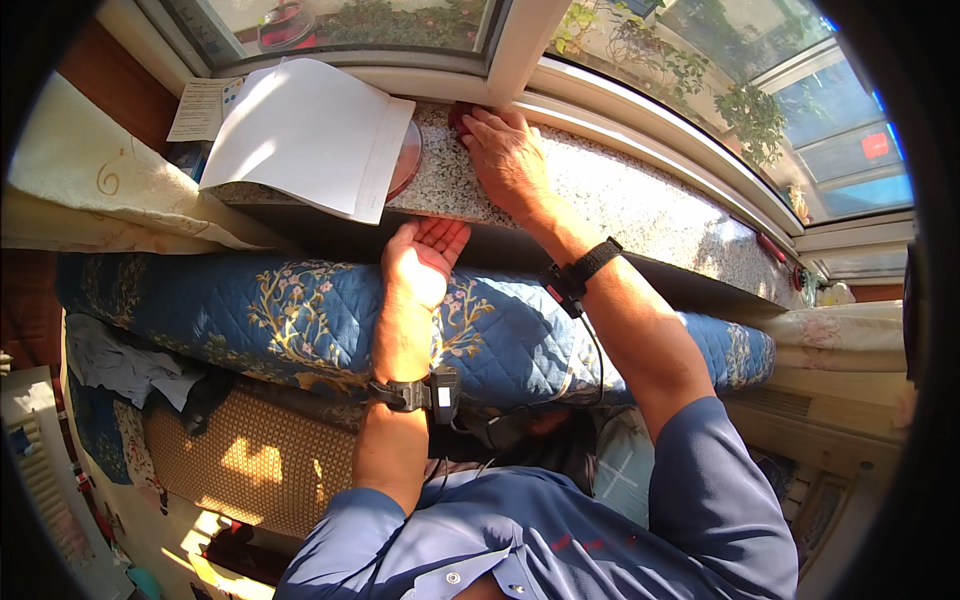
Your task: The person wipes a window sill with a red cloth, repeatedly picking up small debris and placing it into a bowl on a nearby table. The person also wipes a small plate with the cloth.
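Observation:
My right hand presses a dark red cloth onto the speckled granite windowsill, close to the foot of the window frame. Only a small part of the cloth shows past my fingers. Just below the sill's front edge, my left hand is held palm up and slightly cupped, with nothing visible in it. To the left of my right hand, sheets of white paper lie over a round, clear-rimmed dish or lid, hiding most of it.
A blue quilted floral cover lies over furniture below the sill. The white window frame borders the sill's back. A red-handled tool sits at the sill's right end. A printed leaflet stands at left. Cables hang from both wrist devices.

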The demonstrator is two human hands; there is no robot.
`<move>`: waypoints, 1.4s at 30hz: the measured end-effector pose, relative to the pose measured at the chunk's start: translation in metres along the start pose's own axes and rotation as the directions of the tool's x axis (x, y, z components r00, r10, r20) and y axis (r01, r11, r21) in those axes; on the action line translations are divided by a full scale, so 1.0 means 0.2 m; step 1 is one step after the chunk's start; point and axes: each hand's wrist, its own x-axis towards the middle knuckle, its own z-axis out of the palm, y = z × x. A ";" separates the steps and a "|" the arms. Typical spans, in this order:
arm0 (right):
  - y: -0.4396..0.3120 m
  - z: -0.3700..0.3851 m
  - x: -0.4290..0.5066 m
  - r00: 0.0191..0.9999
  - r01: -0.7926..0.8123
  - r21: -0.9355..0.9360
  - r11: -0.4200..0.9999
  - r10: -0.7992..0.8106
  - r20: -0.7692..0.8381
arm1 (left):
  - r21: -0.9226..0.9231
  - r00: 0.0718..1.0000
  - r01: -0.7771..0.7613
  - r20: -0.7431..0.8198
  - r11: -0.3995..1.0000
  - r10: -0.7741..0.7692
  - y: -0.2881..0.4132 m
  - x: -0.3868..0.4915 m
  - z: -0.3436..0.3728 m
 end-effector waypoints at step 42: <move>0.70 -0.94 -1.01 0.974 -0.225 -0.083 0.971 0.223 -0.040 | 0.132 0.983 0.059 0.165 0.990 -0.081 0.10 0.09 -0.15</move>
